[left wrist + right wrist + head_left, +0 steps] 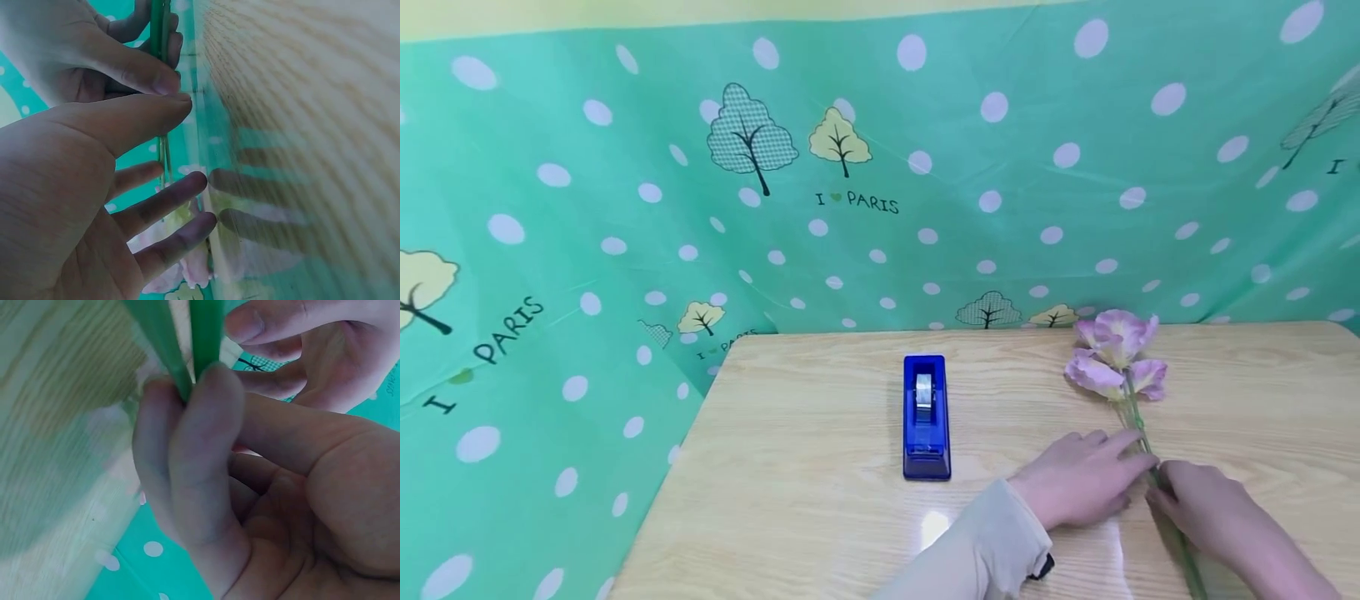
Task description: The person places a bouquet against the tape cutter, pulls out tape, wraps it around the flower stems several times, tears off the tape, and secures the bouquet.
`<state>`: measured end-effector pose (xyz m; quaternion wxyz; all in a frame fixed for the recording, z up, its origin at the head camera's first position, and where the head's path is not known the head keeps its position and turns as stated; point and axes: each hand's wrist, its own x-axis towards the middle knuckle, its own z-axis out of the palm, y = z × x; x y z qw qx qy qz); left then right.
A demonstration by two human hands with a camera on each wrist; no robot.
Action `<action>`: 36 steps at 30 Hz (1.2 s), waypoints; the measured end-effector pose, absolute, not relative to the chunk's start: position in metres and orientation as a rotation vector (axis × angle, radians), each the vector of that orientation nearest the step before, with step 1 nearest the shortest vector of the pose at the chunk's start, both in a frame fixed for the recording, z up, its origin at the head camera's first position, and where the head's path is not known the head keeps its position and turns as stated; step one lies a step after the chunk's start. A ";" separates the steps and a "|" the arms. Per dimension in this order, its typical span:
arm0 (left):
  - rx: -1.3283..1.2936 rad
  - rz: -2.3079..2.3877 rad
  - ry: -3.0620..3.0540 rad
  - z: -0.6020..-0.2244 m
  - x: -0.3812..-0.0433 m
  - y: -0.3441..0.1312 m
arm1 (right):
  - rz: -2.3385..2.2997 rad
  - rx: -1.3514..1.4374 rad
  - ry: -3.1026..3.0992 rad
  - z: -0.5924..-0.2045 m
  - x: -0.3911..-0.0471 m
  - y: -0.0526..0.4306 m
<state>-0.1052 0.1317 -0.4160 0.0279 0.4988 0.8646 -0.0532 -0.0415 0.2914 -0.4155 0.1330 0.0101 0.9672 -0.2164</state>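
Note:
Pinkish-purple flowers (1112, 337) lie toward the right of the table, their green stems (1189, 567) running down to the near side. My right hand (1213, 508) grips these stems about midway; in the right wrist view its curled fingers (206, 450) close round two green stems (206, 337). My left hand (1078, 479) is just left of it, fingers spread and nearly straight beside the stems. In the left wrist view the left thumb (150, 119) overlaps the stems just below the right thumb, and the blooms (194, 262) show beyond the fingertips.
A blue tape dispenser (927, 467) with a roll of tape stands mid-table, left of the hands. The wood-grain table (790, 433) ends at the back against a green dotted cloth (880, 233), which also hangs along the left side.

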 end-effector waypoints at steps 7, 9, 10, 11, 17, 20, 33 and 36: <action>1.602 -0.152 2.730 -0.416 -0.107 0.128 | -0.663 0.057 2.800 -0.410 -0.041 0.289; 1.636 -0.139 2.758 -0.415 -0.108 0.127 | -0.651 0.048 2.814 -0.410 -0.040 0.288; 1.657 -0.140 2.771 -0.415 -0.108 0.127 | -0.646 0.044 2.822 -0.410 -0.040 0.288; 1.677 -0.142 2.783 -0.414 -0.108 0.126 | -0.641 0.040 2.826 -0.410 -0.039 0.288; 1.798 -0.191 2.870 -0.411 -0.111 0.123 | -0.642 0.006 2.843 -0.405 -0.039 0.282; 1.816 -0.204 2.903 -0.410 -0.113 0.121 | -0.643 -0.020 2.869 -0.404 -0.037 0.279; 1.937 -0.289 2.990 -0.402 -0.124 0.112 | -0.580 -0.103 2.952 -0.395 -0.035 0.273; 1.934 -0.269 2.995 -0.401 -0.128 0.109 | -0.573 -0.103 2.947 -0.395 -0.034 0.271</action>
